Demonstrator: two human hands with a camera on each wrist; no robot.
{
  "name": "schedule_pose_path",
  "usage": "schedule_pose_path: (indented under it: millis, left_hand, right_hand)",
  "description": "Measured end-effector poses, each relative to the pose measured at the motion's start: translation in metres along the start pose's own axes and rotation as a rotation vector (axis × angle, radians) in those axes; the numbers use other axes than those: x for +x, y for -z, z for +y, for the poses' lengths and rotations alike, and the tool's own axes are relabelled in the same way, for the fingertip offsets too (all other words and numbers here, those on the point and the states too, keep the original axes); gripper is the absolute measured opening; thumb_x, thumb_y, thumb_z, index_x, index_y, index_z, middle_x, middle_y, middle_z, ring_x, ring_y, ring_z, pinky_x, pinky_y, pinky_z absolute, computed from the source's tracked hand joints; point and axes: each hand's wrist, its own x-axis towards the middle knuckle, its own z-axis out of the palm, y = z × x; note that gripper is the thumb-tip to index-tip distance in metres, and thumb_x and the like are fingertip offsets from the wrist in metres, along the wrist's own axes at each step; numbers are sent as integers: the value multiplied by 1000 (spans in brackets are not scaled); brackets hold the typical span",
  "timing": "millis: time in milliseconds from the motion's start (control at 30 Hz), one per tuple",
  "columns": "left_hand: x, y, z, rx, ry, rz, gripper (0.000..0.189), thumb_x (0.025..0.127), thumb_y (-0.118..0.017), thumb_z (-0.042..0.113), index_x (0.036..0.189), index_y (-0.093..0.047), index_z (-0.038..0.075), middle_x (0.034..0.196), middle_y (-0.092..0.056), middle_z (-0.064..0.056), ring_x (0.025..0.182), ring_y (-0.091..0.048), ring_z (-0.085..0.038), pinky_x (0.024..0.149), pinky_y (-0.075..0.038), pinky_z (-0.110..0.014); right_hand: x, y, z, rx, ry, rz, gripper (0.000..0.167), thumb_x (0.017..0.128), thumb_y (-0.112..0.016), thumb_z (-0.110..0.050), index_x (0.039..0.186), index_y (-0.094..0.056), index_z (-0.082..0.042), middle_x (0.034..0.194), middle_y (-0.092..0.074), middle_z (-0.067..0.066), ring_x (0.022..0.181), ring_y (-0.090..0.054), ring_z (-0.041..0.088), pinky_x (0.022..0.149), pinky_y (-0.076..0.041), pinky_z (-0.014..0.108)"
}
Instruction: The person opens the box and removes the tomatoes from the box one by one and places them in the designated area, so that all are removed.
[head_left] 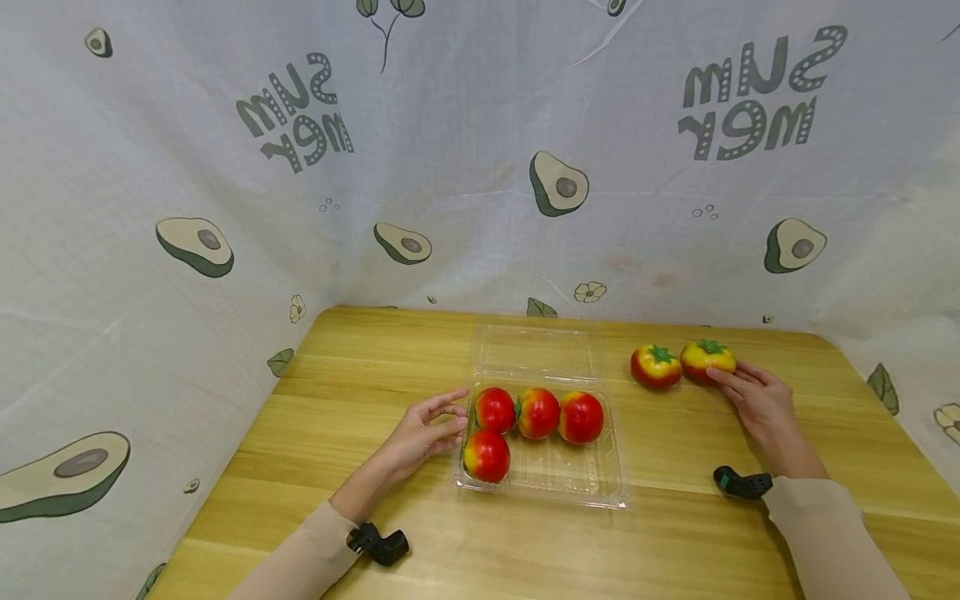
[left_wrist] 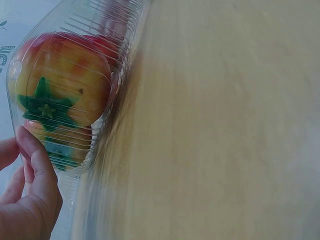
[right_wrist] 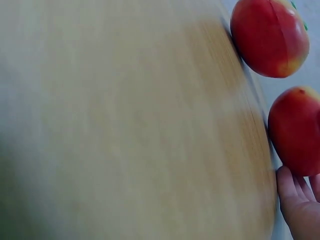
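Four red-and-yellow toy tomatoes, one of them a front-left tomato [head_left: 487, 456], sit in a clear plastic clamshell box [head_left: 555, 479] whose lid [head_left: 538, 350] lies folded back. At the box's left rim, my left hand [head_left: 427, 433] pinches the edge between thumb and fingers; the left wrist view shows this hand [left_wrist: 35, 195] by the clear wall. Over on the right, my right hand [head_left: 761, 404] grips a toy tomato [head_left: 707, 358] with a green star-shaped top. Another tomato [head_left: 656, 367] rests just left of it. In the right wrist view, fingertips meet the held tomato's underside [right_wrist: 297, 135].
The wooden table [head_left: 360, 358] carries everything. A white curtain [head_left: 465, 183] printed with avocados hangs along the table's back and sides. Each wrist wears a black device, such as the left wrist device [head_left: 378, 544].
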Motion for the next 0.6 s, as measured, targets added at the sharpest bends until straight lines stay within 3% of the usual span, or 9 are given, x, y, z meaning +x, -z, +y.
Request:
schedule_pose_path:
  millis: [133,267,433,600]
  left_hand:
    - [0,-1,-1,1,-4,-3,54,98,-61,0,149,-43,2,112,-56,-7,79,-63,-12,73,-56,-22]
    - [1,-1,-2,3,-3,-6,54,98,-61,1,149,-44,3,112,-56,-7,79,-63,-12,72,-56,-22]
    - [2,-1,-1,-3,8,-3,54,98,-61,-1,149,-44,3,112,-56,-7,78,-63,-13,72,-56,-22]
    - [3,-1,-2,-3,7,-5,54,98,-61,0,149,-44,3,112,-56,-8,79,-63,-12,72,-57,-22]
  right_hand:
    - [-1,0,0,-40,-22,27,54,83,-73,12,124,-49,-15,106,-53,-3,82,-65,3,86,-54,23]
    - [-3,1,-1,-56,-37,45,58,84,-73,11,128,-46,-17,117,-45,-3,81,-64,2,89,-52,23]
    - [-4,2,-1,-71,-30,54,58,84,-73,10,127,-47,-17,116,-46,-3,80,-64,1,86,-53,22]
    - [-4,3,-2,-73,-13,51,53,82,-75,11,121,-50,-16,105,-52,-5,81,-63,1,81,-55,20]
